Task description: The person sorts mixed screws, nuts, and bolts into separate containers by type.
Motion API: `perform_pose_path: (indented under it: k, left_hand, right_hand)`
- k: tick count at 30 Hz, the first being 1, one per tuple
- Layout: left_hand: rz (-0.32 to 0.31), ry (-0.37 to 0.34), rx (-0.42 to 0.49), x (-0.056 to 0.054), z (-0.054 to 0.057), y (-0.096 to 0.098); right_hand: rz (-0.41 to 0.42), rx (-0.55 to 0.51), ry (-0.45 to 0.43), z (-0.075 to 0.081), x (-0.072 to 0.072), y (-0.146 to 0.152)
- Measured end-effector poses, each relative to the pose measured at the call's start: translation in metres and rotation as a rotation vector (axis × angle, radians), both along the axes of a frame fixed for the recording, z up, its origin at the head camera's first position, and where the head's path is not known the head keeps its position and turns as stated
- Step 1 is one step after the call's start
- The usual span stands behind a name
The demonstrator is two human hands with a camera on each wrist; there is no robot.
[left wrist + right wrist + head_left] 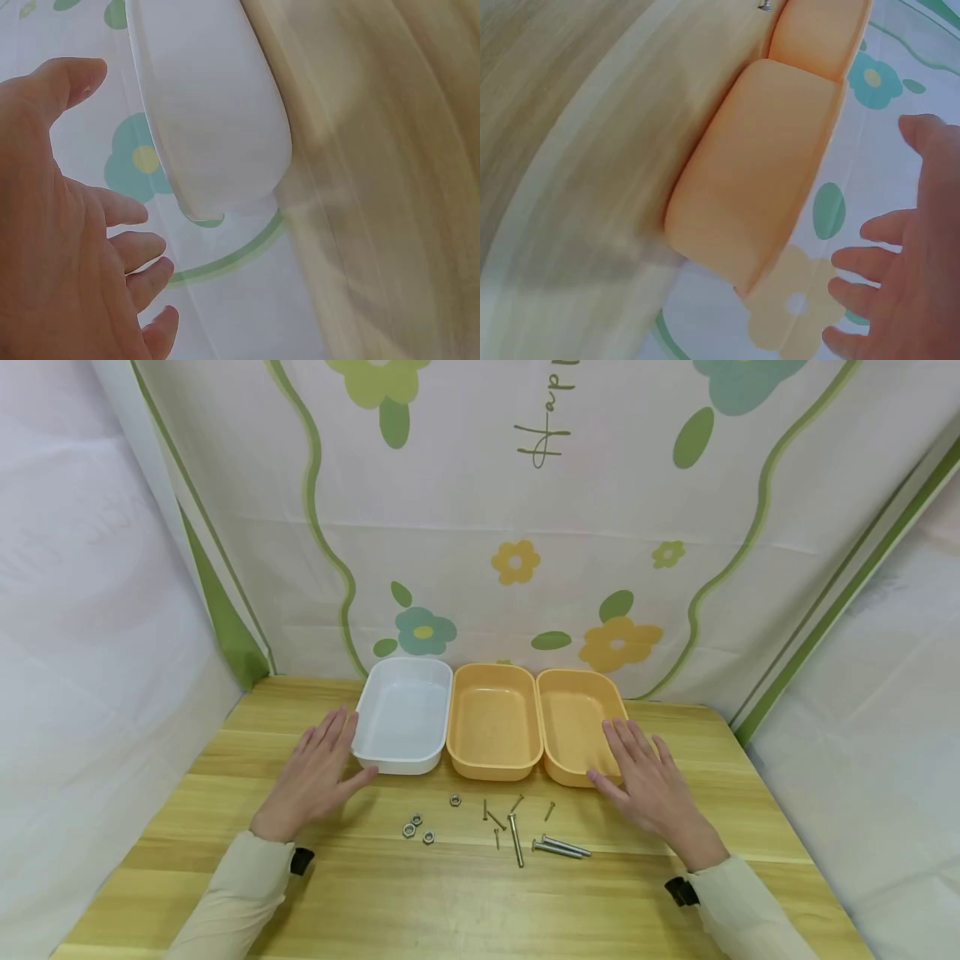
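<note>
My left hand point(315, 777), fingers spread and holding nothing, is beside the near left corner of a white tray point(405, 766). On the right, my right hand point(645, 781) is likewise spread, over the near right corner of a yellow-orange tray point(577, 718); whether it touches the rim I cannot tell. A second yellow-orange tray point(495, 727) stands between these two. Several hex nuts point(408, 830) lie in front of the white tray. Several small screws point(497, 821) are scattered in front of the middle tray, near a long bolt point(516, 841) and two more long bolts point(557, 851).
All of this stands on a wooden table point(420, 910). Behind the trays hangs a white cloth point(450, 510) printed with flowers, and further cloth walls point(97, 610) close off the left and right sides. Black straps point(302, 861) show at both wrists.
</note>
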State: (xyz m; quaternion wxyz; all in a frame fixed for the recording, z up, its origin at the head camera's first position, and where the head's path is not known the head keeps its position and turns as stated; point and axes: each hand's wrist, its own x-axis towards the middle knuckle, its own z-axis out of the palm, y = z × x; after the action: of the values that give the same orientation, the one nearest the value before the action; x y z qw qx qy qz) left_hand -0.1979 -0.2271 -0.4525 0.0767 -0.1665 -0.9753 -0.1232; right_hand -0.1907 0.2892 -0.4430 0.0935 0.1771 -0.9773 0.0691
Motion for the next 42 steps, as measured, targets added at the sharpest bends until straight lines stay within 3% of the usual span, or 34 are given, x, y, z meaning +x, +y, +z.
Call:
perform_pose_path:
  k: [3, 9, 14, 21, 26, 31, 42]
  left_hand:
    - [-0.004, -0.009, 0.005, -0.002, 0.002, 0.0]
    - [-0.013, -0.029, 0.011, -0.008, 0.004, 0.001]
    - [-0.019, -0.044, 0.017, -0.014, 0.005, 0.003]
    - [-0.027, -0.053, 0.044, -0.022, 0.002, 0.007]
    - [-0.032, -0.071, 0.049, -0.026, 0.0, 0.011]
    - [-0.035, -0.076, 0.053, -0.028, -0.001, 0.016]
    - [-0.027, -0.104, 0.048, -0.03, -0.004, 0.02]
  right_hand:
    - [0.06, -0.007, 0.064, 0.004, 0.002, 0.0]
    - [0.254, -0.029, 0.271, 0.011, 0.01, 0.0]
    - [0.361, -0.067, 0.303, 0.016, 0.019, -0.006]
    - [0.44, -0.062, 0.196, 0.015, 0.031, -0.012]
    - [0.467, -0.047, 0.065, 0.006, 0.036, -0.013]
    - [0.465, -0.036, -0.071, -0.003, 0.04, -0.012]
    - [0.445, -0.051, -0.263, -0.023, 0.04, -0.012]
